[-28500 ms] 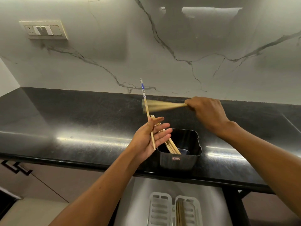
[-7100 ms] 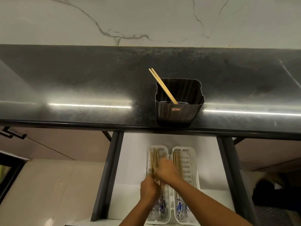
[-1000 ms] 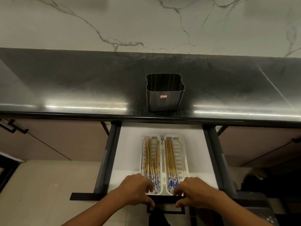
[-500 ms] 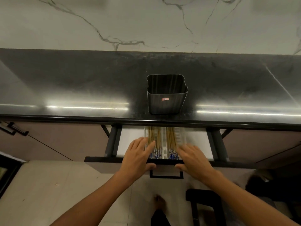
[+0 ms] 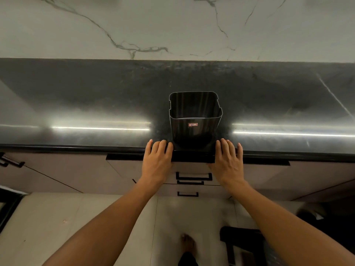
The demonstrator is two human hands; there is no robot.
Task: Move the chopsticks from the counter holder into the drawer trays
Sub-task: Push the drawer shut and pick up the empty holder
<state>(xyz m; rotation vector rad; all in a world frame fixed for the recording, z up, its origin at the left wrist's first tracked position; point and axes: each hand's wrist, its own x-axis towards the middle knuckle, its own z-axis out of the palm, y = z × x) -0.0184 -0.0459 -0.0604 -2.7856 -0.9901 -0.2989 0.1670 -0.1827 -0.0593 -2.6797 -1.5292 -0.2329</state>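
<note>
The dark square holder (image 5: 195,120) stands on the black counter (image 5: 96,104) near its front edge, and nothing shows inside it. The drawer (image 5: 194,168) below it is pushed in, so the trays and chopsticks are hidden. My left hand (image 5: 157,160) lies flat against the drawer front to the left of the holder, its fingertips at the counter edge. My right hand (image 5: 228,160) lies flat on the right side in the same way. Both hands have spread fingers and hold nothing.
Lower drawers with black handles (image 5: 194,176) sit under the top one. A marble wall (image 5: 172,25) rises behind the counter. On the floor a bare foot (image 5: 188,244) stands beside a dark stool (image 5: 244,244). A cabinet handle (image 5: 11,162) shows at the left.
The drawer, fully out a second ago with chopsticks in both white trays, has slid shut under both hands. The holder, which held two chopsticks seven seconds ago, now looks empty.
</note>
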